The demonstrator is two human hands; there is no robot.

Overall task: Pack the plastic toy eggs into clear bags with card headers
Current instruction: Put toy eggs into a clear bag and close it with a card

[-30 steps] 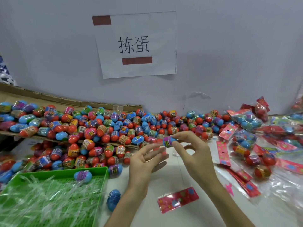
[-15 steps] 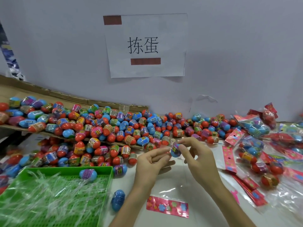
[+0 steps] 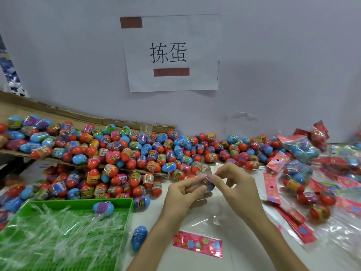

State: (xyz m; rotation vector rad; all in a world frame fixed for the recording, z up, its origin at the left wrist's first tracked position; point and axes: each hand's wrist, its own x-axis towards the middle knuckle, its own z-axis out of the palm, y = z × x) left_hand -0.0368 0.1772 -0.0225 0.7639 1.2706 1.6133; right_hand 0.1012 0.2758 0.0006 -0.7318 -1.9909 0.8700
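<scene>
Both hands on one egg (image 3: 208, 182): left hand (image 3: 182, 194) pinches it from the left with thumb and fingertips, right hand (image 3: 237, 189) pinches its right end, fingers curled. Egg is purple-labelled, held off the white table (image 3: 195, 266), just near of the loose pile. Can't tell if they're picking at the wrap or just orienting it, too small.

Directly below the hands: one clear bag (image 3: 210, 220) lying flat, pink flowered card header (image 3: 197, 243) at its near end. Looks empty; whether the mouth is open isn't readable.

Left of that: lone blue egg (image 3: 139, 237) on the table, then green tray (image 3: 119, 200) full of clear plastic strips (image 3: 58, 231), with one blue-and-purple egg (image 3: 103, 207) lying on them.

Far side: big loose egg pile (image 3: 121, 151), red and blue, spilling off a cardboard sheet (image 3: 136, 125). Right: filled bags (image 3: 299, 151) heaped, headers on, plus spare pink headers (image 3: 271, 187).

Progress call: one batch is bagged, but the unpacked pile is much bigger than the packed heap. Early to mid run. Current bag has no eggs in by the look of it; this egg is likely its first.
</scene>
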